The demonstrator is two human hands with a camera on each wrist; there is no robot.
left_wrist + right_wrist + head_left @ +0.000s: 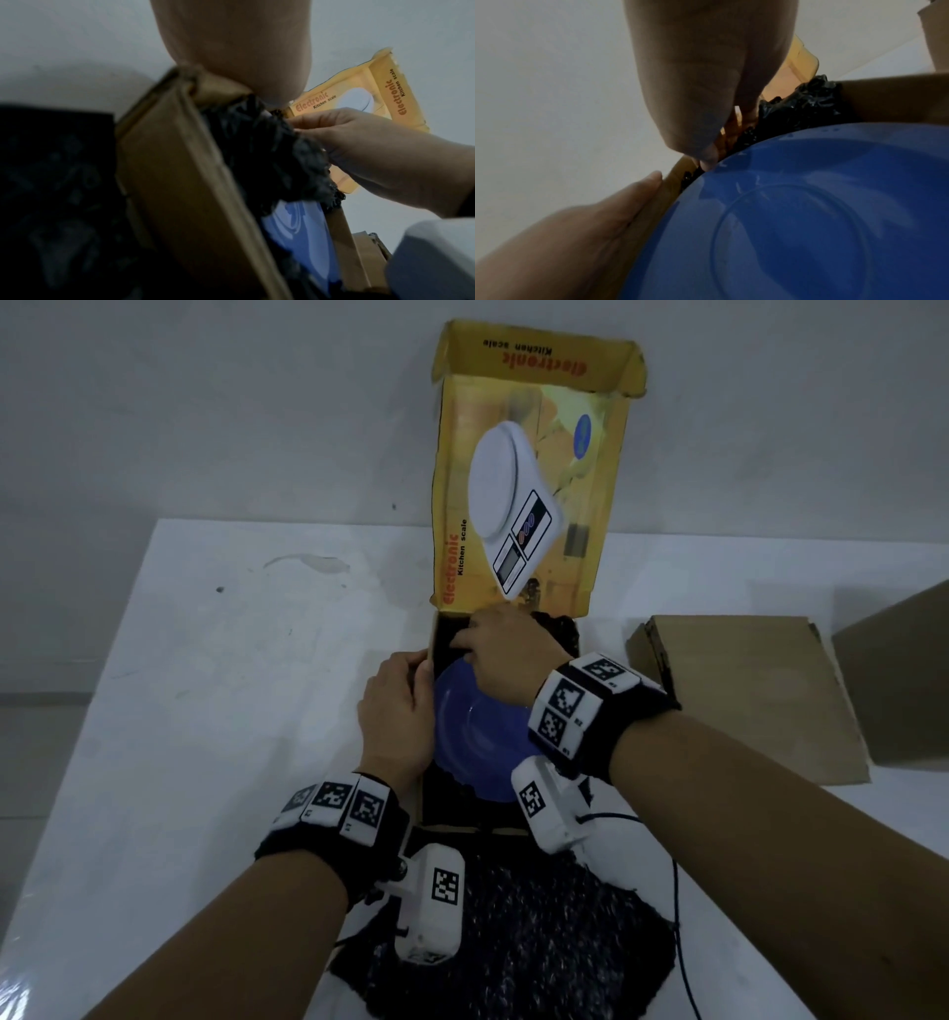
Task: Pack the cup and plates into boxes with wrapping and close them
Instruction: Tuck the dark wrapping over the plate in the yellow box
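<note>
An open yellow kitchen-scale box (524, 469) stands mid-table with its lid upright. Inside, a blue plate (477, 737) lies face up on black wrapping (560, 629); more of this dark wrapping (539, 932) spreads over the table in front of the box. My left hand (398, 711) grips the box's left wall (180, 162), thumb on its top edge, fingers (634, 194) along the outside. My right hand (464, 642) reaches into the far end and pinches the black wrapping (270, 152) beside the plate's (808, 223) far rim. No cup shows.
A flat brown cardboard box (744, 695) lies to the right on the white table (205, 660), and a taller brown box (898, 680) stands at the right edge. A grey wall rises behind. A thin black cable (678, 916) runs under my right forearm.
</note>
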